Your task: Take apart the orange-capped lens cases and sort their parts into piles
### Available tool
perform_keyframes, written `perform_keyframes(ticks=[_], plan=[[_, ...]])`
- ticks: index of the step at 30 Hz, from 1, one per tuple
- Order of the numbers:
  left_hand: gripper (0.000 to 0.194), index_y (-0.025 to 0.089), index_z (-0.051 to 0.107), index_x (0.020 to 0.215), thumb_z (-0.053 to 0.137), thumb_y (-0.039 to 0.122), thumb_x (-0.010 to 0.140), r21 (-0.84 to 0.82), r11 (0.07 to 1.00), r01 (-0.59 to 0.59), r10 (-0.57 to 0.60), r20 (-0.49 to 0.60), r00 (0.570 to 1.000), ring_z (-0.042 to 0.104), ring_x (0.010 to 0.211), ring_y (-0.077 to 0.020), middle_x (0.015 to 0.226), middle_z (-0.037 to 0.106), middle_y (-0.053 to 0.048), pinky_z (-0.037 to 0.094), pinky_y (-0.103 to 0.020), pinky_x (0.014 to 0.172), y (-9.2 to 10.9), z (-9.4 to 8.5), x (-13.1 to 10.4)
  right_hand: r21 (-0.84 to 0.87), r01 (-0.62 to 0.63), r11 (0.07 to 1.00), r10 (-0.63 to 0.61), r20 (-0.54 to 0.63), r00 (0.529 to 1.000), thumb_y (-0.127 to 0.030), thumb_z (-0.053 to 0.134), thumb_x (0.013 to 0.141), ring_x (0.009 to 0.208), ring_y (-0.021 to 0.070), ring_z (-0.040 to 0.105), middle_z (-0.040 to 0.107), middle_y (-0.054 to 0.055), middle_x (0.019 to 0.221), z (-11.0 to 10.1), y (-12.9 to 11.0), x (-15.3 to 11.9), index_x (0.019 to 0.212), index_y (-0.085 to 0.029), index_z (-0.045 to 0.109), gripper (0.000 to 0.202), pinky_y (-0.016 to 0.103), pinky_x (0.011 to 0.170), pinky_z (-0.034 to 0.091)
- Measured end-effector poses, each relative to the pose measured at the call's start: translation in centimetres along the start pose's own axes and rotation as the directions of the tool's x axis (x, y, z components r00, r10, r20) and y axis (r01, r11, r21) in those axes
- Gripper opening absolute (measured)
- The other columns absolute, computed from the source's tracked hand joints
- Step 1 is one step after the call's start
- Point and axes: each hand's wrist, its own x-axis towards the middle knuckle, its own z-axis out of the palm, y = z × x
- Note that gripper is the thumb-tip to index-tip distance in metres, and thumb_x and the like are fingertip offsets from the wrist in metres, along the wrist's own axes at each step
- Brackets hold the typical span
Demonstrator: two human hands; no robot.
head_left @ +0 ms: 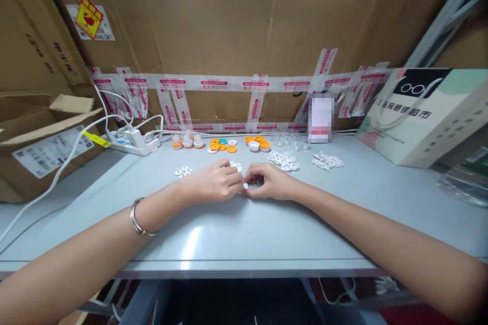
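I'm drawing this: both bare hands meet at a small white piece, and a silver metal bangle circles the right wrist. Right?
No: the head view shows the silver metal bangle circling the left wrist. Left hand and right hand do meet at the small white piece.

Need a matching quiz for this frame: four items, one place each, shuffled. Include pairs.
Things
1. Small white plastic piece
2. Shiny silver-coloured bangle
3. White plastic power strip
4. Clear plastic cup-shaped pieces

Places
A. Behind a heap of white openwork plastic pieces
B. Around the left wrist
C. Between the left hand and the right hand
D. At the back left, beside the open brown cardboard box

Pairs: 1-C, 2-B, 3-D, 4-A
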Motion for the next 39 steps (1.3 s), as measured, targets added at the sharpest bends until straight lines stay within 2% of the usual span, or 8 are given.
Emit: perform_keyframes(ticks=[17,25,29,32,34,35,36,39], plan=[[0.024,0.013,0.057,0.077,0.036,0.014,0.089,-0.040,0.999,0.008,-0.013,-0.114,0.993,0.051,0.067,-0.0138,0.070,0.059,-0.005,0.038,-0.030,0.070,-0.2,1.1,-0.1,-0.022,-0.008,1.000,0.007,-0.024,1.000,-0.032,0.063,0.066,0.066,0.0116,0.050,0.056,0.001,0.072,0.3,0.2,0.0,0.075,-0.015,0.064,0.020,0.023,0.061,0.040],[0.017,0.014,0.059,0.076,0.045,0.019,0.083,-0.403,0.880,0.250,-0.337,-0.161,0.928,0.056,0.069,-0.0116,0.072,0.062,-0.004,0.040,-0.023,0.068,-0.1,1.8,0.2,-0.065,0.008,0.998,-0.010,-0.020,1.000,-0.031,0.062,0.067,0.064,0.0113,0.049,0.056,0.001,0.070,0.2,-0.3,0.0,0.074,-0.016,0.065,0.017,0.023,0.060,0.039],[0.013,0.014,0.059,0.076,0.047,0.018,0.079,-0.500,0.781,0.375,-0.467,-0.070,0.881,0.056,0.070,-0.0110,0.073,0.063,-0.003,0.040,-0.020,0.067,-3.2,0.1,-1.7,-0.065,-0.029,0.997,0.029,-0.008,1.000,-0.033,0.062,0.068,0.068,0.0121,0.051,0.058,0.002,0.075,0.0,-0.4,0.0,0.080,-0.017,0.066,0.020,0.023,0.064,0.041],[0.011,0.015,0.059,0.072,0.049,0.018,0.071,-0.357,0.677,0.643,-0.636,0.155,0.756,0.055,0.064,-0.0114,0.070,0.062,-0.002,0.039,-0.020,0.062,-6.9,-1.2,-5.3,-0.060,-0.044,0.997,0.043,-0.010,0.999,-0.035,0.062,0.067,0.070,0.0124,0.052,0.058,0.002,0.077,-0.1,-0.4,0.0,0.082,-0.018,0.066,0.023,0.023,0.064,0.041],[0.010,0.016,0.059,0.067,0.050,0.018,0.065,-0.116,0.568,0.815,-0.736,0.371,0.566,0.053,0.060,-0.0127,0.066,0.061,-0.001,0.037,-0.021,0.057,-9.0,-1.6,-8.0,-0.062,-0.040,0.997,0.039,-0.012,0.999,-0.035,0.063,0.067,0.070,0.0124,0.052,0.058,0.002,0.077,-0.1,-0.3,0.0,0.082,-0.018,0.066,0.023,0.023,0.064,0.041],[0.010,0.017,0.059,0.064,0.049,0.018,0.063,0.010,0.508,0.861,-0.764,0.468,0.445,0.053,0.058,-0.0133,0.063,0.061,-0.001,0.036,-0.021,0.054,-9.8,-1.6,-9.2,-0.063,-0.035,0.997,0.034,-0.013,0.999,-0.034,0.063,0.067,0.070,0.0123,0.052,0.058,0.002,0.077,-0.1,-0.3,0.0,0.082,-0.018,0.066,0.023,0.023,0.064,0.041],[0.011,0.017,0.060,0.063,0.049,0.018,0.061,0.084,0.473,0.877,-0.762,0.539,0.359,0.053,0.058,-0.0135,0.062,0.061,-0.001,0.036,-0.021,0.053,-10.4,-1.5,-10.2,-0.065,-0.031,0.997,0.030,-0.014,0.999,-0.034,0.063,0.067,0.070,0.0123,0.052,0.058,0.002,0.077,-0.1,-0.3,0.0,0.082,-0.018,0.065,0.022,0.023,0.064,0.041],[0.013,0.017,0.062,0.062,0.050,0.019,0.056,0.126,0.449,0.885,-0.734,0.616,0.286,0.054,0.057,-0.0146,0.063,0.062,-0.001,0.035,-0.021,0.051,-11.0,-0.8,-11.9,-0.070,-0.024,0.997,0.022,-0.020,1.000,-0.032,0.063,0.066,0.069,0.0118,0.051,0.057,0.001,0.076,-0.1,-0.3,0.0,0.083,-0.018,0.065,0.022,0.023,0.063,0.041]])
